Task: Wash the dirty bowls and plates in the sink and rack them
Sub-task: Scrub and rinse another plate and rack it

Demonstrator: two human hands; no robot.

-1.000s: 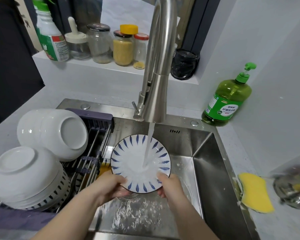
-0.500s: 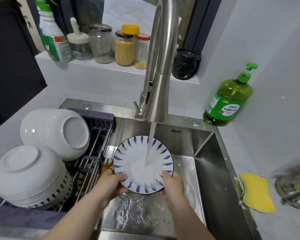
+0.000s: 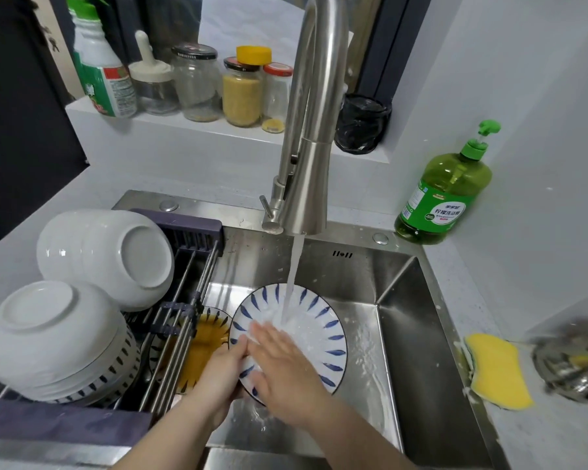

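While the water (image 3: 292, 276) from the tap (image 3: 311, 171) runs down on it, the plate (image 3: 319, 337) is held tipped up over the sink (image 3: 408, 334), right under the stream. My left hand (image 3: 221, 374) grips the plate at its lower left rim, with the fingers curled round the edge. My right hand (image 3: 282, 364) lies flat on the plate's face with straight fingers and holds nothing. I think this is the rinse. The plate looks hard and stiff, like china, so it will not bend, but it could chip or break if it drops on the steel. It is wet all over and may have soap on it, so I think it is very slippery. It does not look heavy, since one hand holds it up. The rim is the best place to hold it, with the thumb on the front and the fingers behind. Two hands on both sides would be safer for the lift. The rack (image 3: 184, 293) sits just left, with white bowls (image 3: 106, 259) upside down on it. A dirty plate (image 3: 206, 334) with a yellow mess waits under the rack bars.
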